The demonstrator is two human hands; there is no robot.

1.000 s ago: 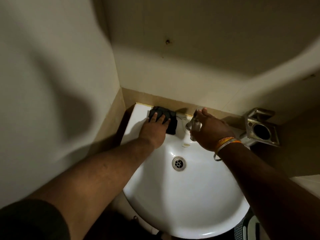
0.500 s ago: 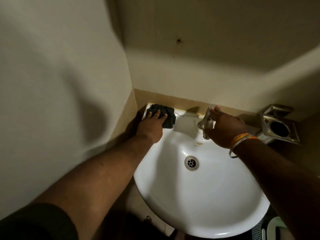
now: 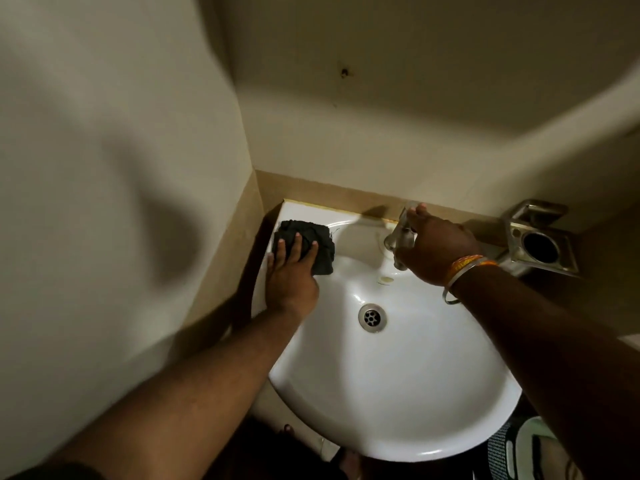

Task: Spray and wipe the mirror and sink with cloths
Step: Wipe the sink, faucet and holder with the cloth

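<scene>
Pressing flat with fingers spread, the left hand holds a dark cloth on the sink rim's back-left corner. The right hand is closed around the tap behind the drain.

There was one white ceramic sink with one round metal drain and one chrome tap. One crumpled dark cloth lay on its rim, and one square metal wall holder stood beside it. Two bare hands were out, the left hand and the right hand, with two bangles on the right wrist.
</scene>
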